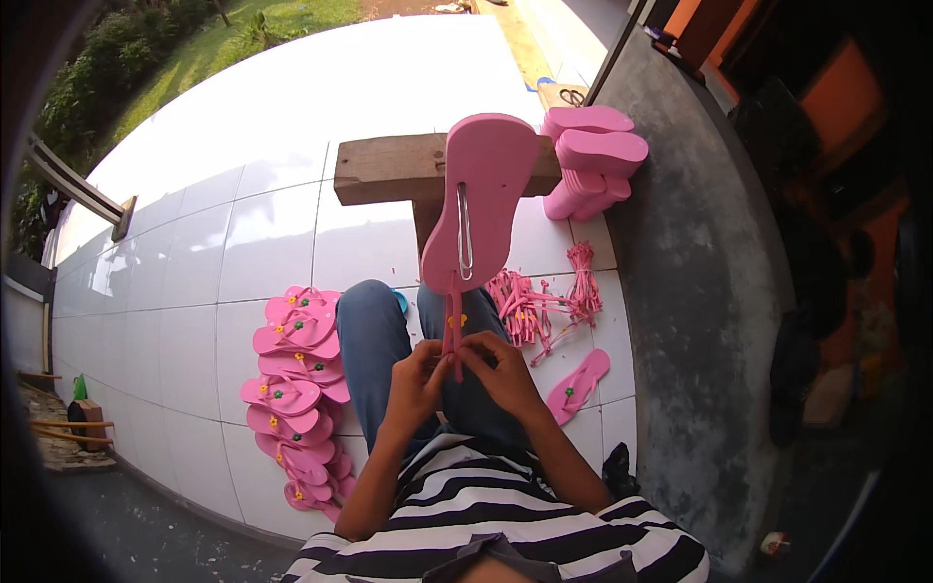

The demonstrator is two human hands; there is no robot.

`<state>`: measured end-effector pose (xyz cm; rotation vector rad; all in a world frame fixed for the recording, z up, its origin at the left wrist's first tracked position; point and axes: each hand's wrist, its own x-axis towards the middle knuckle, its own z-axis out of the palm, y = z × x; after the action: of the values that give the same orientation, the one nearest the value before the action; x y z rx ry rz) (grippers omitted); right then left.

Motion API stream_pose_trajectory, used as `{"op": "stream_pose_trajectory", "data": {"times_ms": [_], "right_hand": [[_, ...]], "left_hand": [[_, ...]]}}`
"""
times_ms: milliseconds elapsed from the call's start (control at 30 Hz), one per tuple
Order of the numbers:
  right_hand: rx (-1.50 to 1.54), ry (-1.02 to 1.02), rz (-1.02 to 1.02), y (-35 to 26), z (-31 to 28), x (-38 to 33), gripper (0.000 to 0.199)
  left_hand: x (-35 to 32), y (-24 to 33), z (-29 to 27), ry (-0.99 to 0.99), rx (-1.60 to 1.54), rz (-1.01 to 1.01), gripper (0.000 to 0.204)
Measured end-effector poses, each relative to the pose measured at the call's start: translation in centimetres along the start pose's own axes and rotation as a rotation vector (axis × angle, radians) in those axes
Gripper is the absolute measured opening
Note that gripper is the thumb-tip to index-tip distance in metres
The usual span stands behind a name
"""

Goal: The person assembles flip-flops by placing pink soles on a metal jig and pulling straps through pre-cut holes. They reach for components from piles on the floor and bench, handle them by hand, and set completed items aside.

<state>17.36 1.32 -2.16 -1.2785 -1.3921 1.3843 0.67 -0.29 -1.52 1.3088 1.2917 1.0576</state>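
Both my hands are in front of my lap, pinching a pink flip-flop strap point(453, 313) with yellow on it. My left hand point(420, 377) has it from the left, with thumb and fingertips together. From the right, my right hand point(498, 371) closes thumb and finger on the same strap. The strap's upper end meets the narrow lower end of a pink flip-flop sole point(494, 165). That sole stands in front of a wooden stand point(389, 167). A thin metal wire tool point(464, 233) lies along the sole. How it is fixed there I cannot tell.
Finished pink flip-flops point(296, 389) lie overlapping in a row at left. Bundled straps point(525, 309) lie right of my knees, near a single flip-flop point(577, 387). Stacked soles point(603, 151) stand behind the stand's right end, with scissors point(571, 97) farther back.
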Motion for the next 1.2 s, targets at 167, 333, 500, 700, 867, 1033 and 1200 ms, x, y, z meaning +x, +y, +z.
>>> {"op": "stream_pose_trajectory", "data": {"times_ms": [167, 333, 500, 700, 867, 1033, 1200], "right_hand": [[0.328, -0.091, 0.183, -2.5, -2.6, -0.3, 0.018], [0.189, -0.044, 0.125, -2.2, -6.6, 0.2, 0.016], [-0.365, 0.272, -0.194, -3.3, -6.1, 1.2, 0.022], [0.061, -0.014, -0.574, -8.7, -3.3, 1.7, 0.03], [0.357, -0.113, -0.555, -8.6, -3.4, 3.5, 0.022], [0.573, -0.131, -0.63, -9.1, -2.8, 4.7, 0.016], [0.668, -0.039, -0.65, -9.4, -2.7, 6.0, 0.015]], "left_hand": [[-0.2, -0.2, -2.5, 0.025, -0.24, -0.121, 0.017], [2.1, 1.8, -6.8, 0.319, -0.375, 0.078, 0.016], [5.0, 5.4, -6.0, 0.109, -0.326, 0.54, 0.011], [6.7, 6.9, -1.8, -0.271, -0.266, 0.581, 0.009], [6.7, 7.4, -1.1, -0.374, -0.547, 0.248, 0.009], [7.0, 8.8, -1.1, -0.323, -0.493, 0.208, 0.011], [7.8, 12.0, -0.9, -0.024, -0.01, 0.485, 0.018]]}}
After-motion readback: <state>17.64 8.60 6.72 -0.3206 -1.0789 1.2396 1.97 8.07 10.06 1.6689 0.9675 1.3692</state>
